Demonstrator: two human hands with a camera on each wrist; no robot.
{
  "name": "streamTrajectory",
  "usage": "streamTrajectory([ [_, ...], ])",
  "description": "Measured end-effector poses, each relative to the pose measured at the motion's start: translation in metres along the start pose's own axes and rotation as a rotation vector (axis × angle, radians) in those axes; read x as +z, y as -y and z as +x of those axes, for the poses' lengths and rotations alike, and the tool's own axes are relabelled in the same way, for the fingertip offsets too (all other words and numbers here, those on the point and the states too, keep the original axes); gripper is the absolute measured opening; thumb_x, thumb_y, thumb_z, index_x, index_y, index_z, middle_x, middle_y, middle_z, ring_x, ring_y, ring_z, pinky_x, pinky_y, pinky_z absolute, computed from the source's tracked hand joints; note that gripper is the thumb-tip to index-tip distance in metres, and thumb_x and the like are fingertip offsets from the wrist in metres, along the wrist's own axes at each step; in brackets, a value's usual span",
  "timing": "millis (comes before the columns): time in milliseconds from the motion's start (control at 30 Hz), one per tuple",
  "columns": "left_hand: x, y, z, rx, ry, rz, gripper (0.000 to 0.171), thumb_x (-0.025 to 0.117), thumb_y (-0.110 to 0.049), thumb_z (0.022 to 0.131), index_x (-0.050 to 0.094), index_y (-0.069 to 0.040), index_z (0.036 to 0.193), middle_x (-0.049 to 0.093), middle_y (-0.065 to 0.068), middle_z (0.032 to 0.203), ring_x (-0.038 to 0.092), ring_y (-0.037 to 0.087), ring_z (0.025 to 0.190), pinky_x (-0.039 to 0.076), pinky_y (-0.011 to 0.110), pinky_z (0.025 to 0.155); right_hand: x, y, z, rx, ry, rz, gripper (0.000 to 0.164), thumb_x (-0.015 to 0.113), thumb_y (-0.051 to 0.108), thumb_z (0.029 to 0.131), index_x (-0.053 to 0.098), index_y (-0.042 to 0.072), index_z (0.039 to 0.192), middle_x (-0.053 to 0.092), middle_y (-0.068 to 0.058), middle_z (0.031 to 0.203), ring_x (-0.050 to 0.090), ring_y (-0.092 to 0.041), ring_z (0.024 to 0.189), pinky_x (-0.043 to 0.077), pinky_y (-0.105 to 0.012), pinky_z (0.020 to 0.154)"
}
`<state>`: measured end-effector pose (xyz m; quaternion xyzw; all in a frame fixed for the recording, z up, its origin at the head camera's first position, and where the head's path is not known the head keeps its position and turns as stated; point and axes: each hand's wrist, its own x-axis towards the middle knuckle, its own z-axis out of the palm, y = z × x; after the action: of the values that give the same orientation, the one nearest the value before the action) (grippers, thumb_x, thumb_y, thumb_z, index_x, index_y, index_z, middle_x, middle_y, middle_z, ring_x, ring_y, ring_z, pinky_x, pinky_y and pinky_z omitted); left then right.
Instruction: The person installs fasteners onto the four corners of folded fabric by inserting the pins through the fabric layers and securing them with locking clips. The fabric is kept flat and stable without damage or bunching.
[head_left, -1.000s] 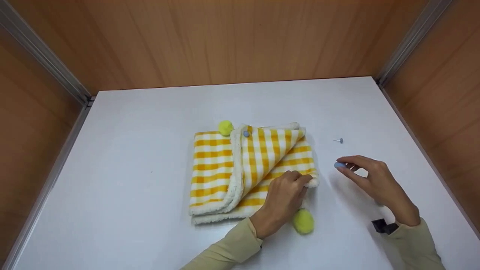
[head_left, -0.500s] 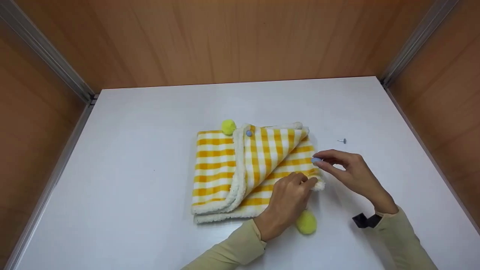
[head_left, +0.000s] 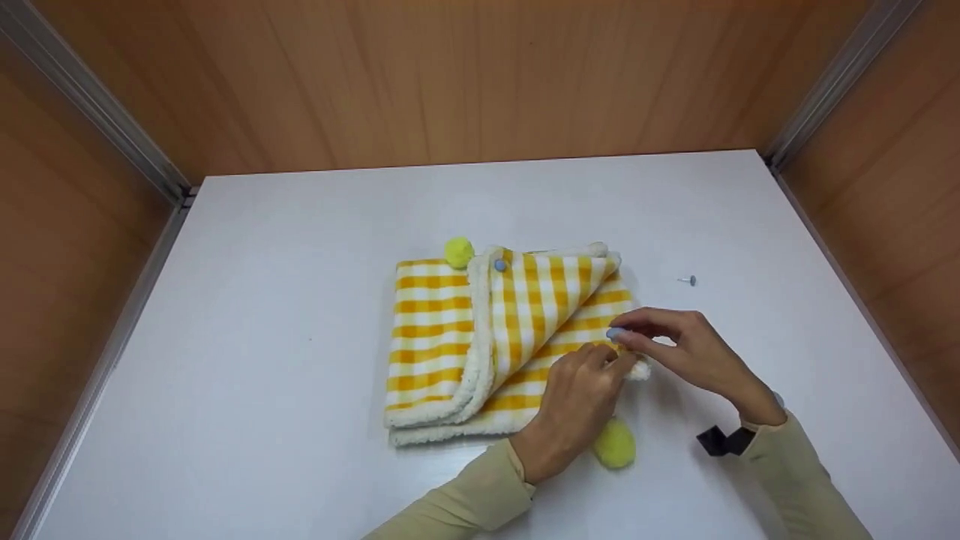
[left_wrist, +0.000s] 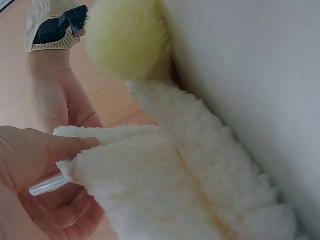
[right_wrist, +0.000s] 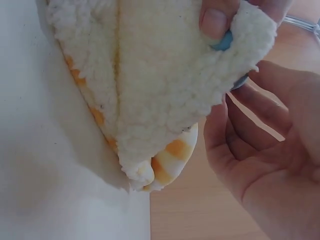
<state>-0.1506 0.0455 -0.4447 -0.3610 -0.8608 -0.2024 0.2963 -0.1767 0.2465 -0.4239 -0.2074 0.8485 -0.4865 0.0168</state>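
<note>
A yellow-and-white checked fleece blanket (head_left: 431, 330) lies folded on the white table, one flap turned over diagonally. A blue round fastener head (head_left: 500, 265) sits on that flap near its top. My left hand (head_left: 577, 397) grips the blanket's right front corner; in the right wrist view its thumb presses a blue disc (right_wrist: 222, 41) against the fleece underside. My right hand (head_left: 694, 352) pinches a small blue cap (head_left: 616, 334) between thumb and fingertips, close to that corner. In the left wrist view, the white fleece edge (left_wrist: 125, 175) hides much of the right hand's fingers.
A small metal pin with a round grey-blue head (head_left: 690, 280) lies on the table (head_left: 247, 315) right of the blanket. Yellow pompoms (head_left: 459, 252) hang from the blanket's back edge and front corner. Wooden panels (head_left: 465, 82) enclose the back and sides.
My right hand has moved left with the blue cap, from beside the blanket to over its right corner. My left hand has kept its grip there.
</note>
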Motion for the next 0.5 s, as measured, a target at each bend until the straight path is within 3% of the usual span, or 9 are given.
streamTrajectory([
  [267,-0.0008,0.0,-0.0009,-0.009,0.009,0.016,0.019,0.074,-0.009,0.093,0.076,-0.013,0.112,0.071,0.0,0.091,0.066,0.012,0.077,0.051,0.021,0.061,-0.0034,-0.0013,0.0008,-0.018,0.066,-0.031,0.019,0.068,0.014,0.1,0.076,0.019,0.117,0.074,0.009,0.11,0.07,-0.013,0.098,0.053,-0.022,0.087],
  [500,0.0001,-0.0004,-0.0013,-0.041,0.003,-0.044,0.019,0.072,-0.002,0.091,0.067,-0.008,0.108,0.067,0.001,0.082,0.064,0.013,0.07,0.048,0.02,0.057,-0.0066,-0.0011,-0.0037,-0.093,0.096,-0.011,0.024,0.065,0.006,0.1,0.075,0.013,0.122,0.074,0.003,0.115,0.07,-0.014,0.102,0.053,-0.021,0.088],
])
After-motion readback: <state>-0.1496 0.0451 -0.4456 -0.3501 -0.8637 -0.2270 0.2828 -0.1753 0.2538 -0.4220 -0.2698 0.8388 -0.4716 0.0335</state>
